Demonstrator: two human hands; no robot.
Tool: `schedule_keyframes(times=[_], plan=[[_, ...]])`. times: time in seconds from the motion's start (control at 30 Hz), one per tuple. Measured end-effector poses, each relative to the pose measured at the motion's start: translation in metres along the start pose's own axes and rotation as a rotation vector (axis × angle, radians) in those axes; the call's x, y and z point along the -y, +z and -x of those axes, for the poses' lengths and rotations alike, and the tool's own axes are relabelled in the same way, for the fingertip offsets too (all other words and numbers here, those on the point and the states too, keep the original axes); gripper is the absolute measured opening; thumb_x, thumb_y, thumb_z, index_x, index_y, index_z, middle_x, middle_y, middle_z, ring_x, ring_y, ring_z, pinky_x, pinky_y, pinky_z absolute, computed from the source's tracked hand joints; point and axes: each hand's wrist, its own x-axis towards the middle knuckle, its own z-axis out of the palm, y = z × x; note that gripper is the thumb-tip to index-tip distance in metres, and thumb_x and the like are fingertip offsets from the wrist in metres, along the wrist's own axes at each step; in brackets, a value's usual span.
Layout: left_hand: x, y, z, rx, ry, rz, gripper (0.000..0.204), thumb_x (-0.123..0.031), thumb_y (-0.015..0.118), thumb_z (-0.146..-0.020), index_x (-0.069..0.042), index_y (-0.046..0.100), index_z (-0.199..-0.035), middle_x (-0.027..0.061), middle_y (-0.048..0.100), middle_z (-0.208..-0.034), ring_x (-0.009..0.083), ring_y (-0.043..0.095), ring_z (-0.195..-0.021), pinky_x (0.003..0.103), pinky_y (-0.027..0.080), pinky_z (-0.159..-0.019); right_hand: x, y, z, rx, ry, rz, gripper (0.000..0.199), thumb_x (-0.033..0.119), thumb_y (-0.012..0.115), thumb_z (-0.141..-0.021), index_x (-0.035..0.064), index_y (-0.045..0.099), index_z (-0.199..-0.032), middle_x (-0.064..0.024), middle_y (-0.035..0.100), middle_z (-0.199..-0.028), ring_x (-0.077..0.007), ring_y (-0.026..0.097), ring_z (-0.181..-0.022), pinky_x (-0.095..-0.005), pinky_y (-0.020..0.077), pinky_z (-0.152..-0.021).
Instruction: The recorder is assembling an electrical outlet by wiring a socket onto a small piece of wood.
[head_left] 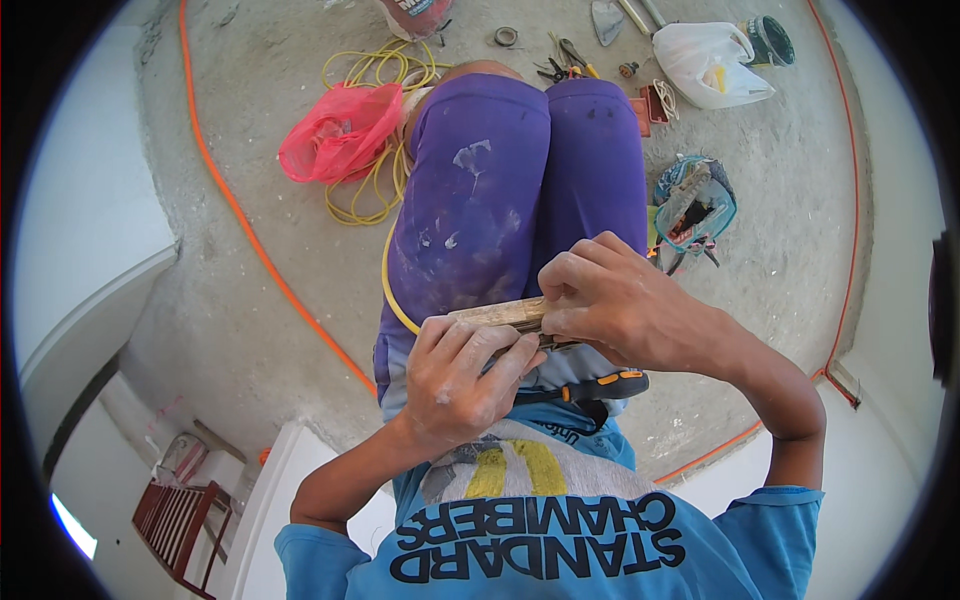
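Note:
Over my lap, my two hands grip a short, flat, pale wooden piece [497, 313] with a darker layered part along its lower side; its exact kind I cannot make out. My left hand [458, 378] has its dusty fingers curled over the left end. The right hand [628, 308] pinches the other end, with thumb and fingers bent round it. Just below lies a black and orange tool handle [600, 386] across my waist. A yellow cord [393, 292] runs beside my left thigh towards the left hand. The fingers hide much of the piece's underside.
On the concrete floor are a pink plastic bag [340, 135], a coiled yellow cord [372, 68], pliers [575, 58], a tape roll [506, 37] and a white plastic bag [708, 65]. A teal tool bag [697, 205] stands right of my knees. An orange hose [235, 205] curves along the left.

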Motion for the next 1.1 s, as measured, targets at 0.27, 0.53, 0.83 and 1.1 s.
schedule_keyframes(times=[0.27, 0.53, 0.83, 1.1], plan=[[0.006, 0.0, 0.005, -0.046, 0.001, 0.039, 0.023, -0.018, 0.086, -0.079, -0.011, 0.08, -0.1, -0.0006, 0.068, -0.093, 0.0176, 0.064, -0.089, 0.037, 0.045, -0.078, 0.01, -0.005, -0.015, 0.087, 0.039, 0.143, 0.019, 0.01, 0.078, -0.077, 0.0025, 0.069, -0.092, -0.01, 0.06, -0.106, -0.0253, 0.061, -0.095, -0.0398, 0.0496, -0.082], [0.017, -0.002, 0.004, -0.031, -0.15, 0.139, 0.029, -0.019, 0.084, -0.08, -0.009, 0.078, -0.107, 0.003, 0.064, -0.107, 0.0215, 0.058, -0.094, 0.039, 0.042, -0.081, 0.052, 0.026, 0.067, -0.082, 0.166, 0.049, 0.027, 0.026, 0.083, -0.083, 0.0072, 0.065, -0.09, -0.0065, 0.059, -0.085, -0.0265, 0.059, -0.073, -0.0387, 0.0493, -0.064], [0.031, 0.0, -0.008, -0.08, -0.16, 0.159, 0.022, -0.023, 0.082, -0.083, -0.012, 0.08, -0.101, 0.0055, 0.065, -0.117, 0.0262, 0.056, -0.11, 0.042, 0.038, -0.096, 0.045, 0.077, 0.111, 0.027, 0.335, 0.309, 0.053, 0.017, 0.086, -0.072, 0.007, 0.059, -0.117, -0.0123, 0.056, -0.116, -0.0316, 0.057, -0.102, -0.0442, 0.0488, -0.087], [0.029, -0.007, -0.005, -0.054, -0.171, 0.23, 0.024, -0.024, 0.083, -0.081, -0.011, 0.077, -0.1, 0.0041, 0.071, -0.116, 0.0231, 0.063, -0.105, 0.042, 0.039, -0.094, 0.041, 0.015, 0.126, -0.246, 0.373, -0.333, 0.031, 0.004, 0.088, -0.069, 0.0032, 0.072, -0.096, -0.0109, 0.066, -0.098, -0.0231, 0.069, -0.085, -0.0338, 0.057, -0.072]])
